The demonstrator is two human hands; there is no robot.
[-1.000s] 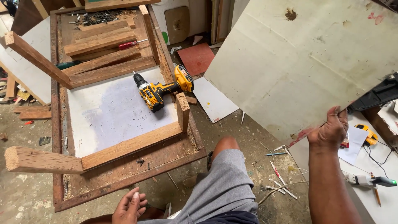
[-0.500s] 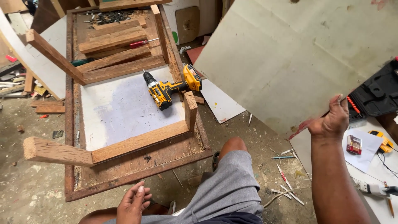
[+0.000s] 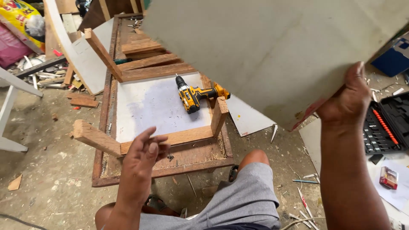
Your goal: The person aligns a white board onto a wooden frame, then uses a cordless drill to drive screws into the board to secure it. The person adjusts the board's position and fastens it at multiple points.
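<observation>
One hand, one panel: my right hand point(image 3: 347, 100) is clamped on the lower edge of a large pale board point(image 3: 272, 51), fingers behind it and thumb in front, holding it up in the air over my right knee.
Left hand: my left hand point(image 3: 145, 153) hangs free with fingers loosely apart, gripping nothing, just above the near rail of the wooden frame point(image 3: 170, 138).
Where the board is: raised to my right, well above the floor, its far part running out of view at the top.
Board's lie: tilted, long axis running from my grip up and away to the left; the broad face turned down toward me.
Risk: held at one edge only, the board could twist or slip from my grip.
Second risk: its swinging corner could strike the yellow drill point(image 3: 196, 93) or the frame's upright posts.
</observation>
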